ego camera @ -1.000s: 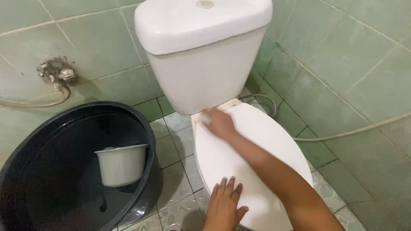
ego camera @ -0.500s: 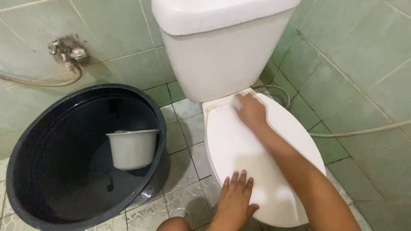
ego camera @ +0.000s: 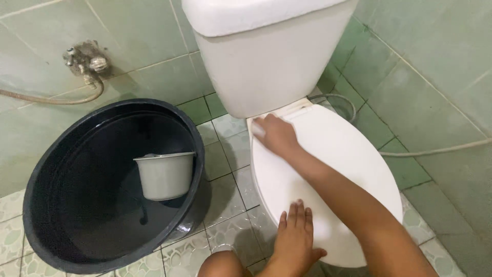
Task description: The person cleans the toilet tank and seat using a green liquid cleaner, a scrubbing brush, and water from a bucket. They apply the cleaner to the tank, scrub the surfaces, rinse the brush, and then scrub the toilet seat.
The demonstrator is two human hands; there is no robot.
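Under the right hand's fingers [ego camera: 266,128] lies the closed toilet lid [ego camera: 338,169].

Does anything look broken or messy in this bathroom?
Nothing looks broken or spilled. The wall tap looks crusty and stained where it meets the tiles. The right hand presses something white on the closed toilet lid, and the left hand rests flat on its front edge. A grey dipper sits in the dark tub.
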